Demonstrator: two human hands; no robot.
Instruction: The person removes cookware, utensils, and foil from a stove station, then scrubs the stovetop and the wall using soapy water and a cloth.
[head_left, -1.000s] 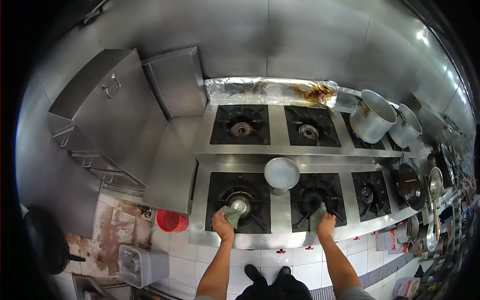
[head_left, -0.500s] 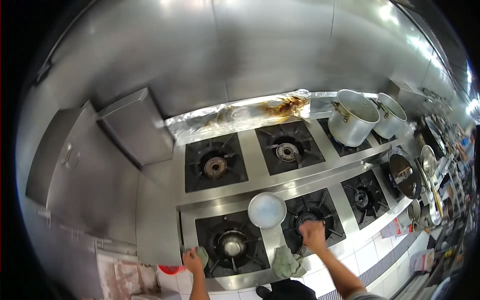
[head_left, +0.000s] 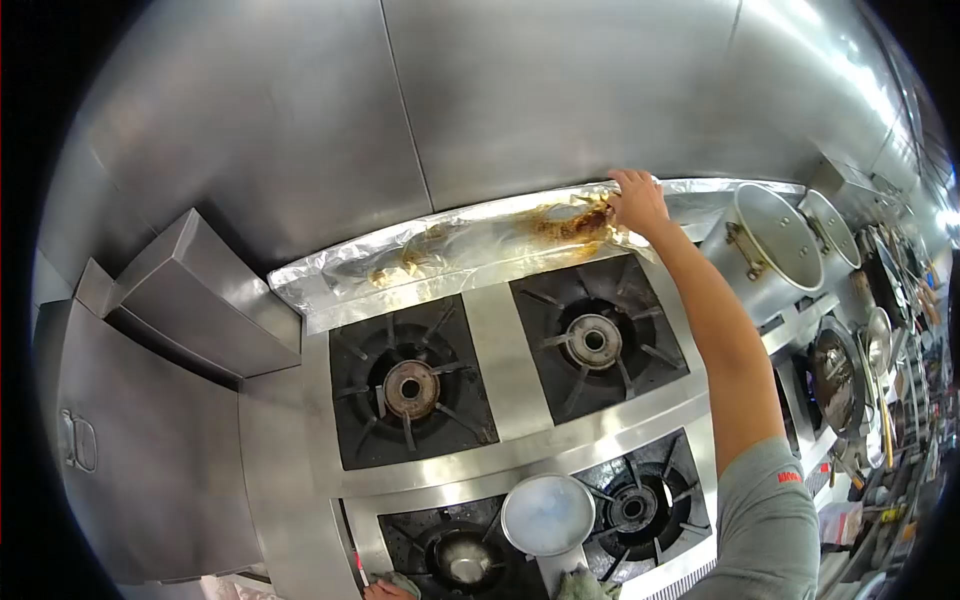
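My right hand [head_left: 640, 205] reaches over the stove to the back, its fingers closed on the upper right edge of the aluminium foil [head_left: 440, 245]. The foil runs along the back ledge and carries brown burnt stains near that hand. At the bottom edge my left hand [head_left: 388, 590] is partly cut off, closed on a greenish cloth [head_left: 405, 583] at the stove's front left. A thin red and white thing [head_left: 361, 568] shows beside it; I cannot tell what it is. A metal bowl [head_left: 548, 514] with cloudy liquid stands between the front burners.
Two back burners, left [head_left: 411, 389] and right [head_left: 593, 341], lie below my right arm. Large aluminium pots [head_left: 770, 245] stand to its right. A dark wok [head_left: 838, 378] sits farther right. Another green cloth [head_left: 585, 585] lies at the front edge.
My right hand has moved from above the front burner up to the foil at the back and taken hold of its edge. The view has shifted closer to the back wall.
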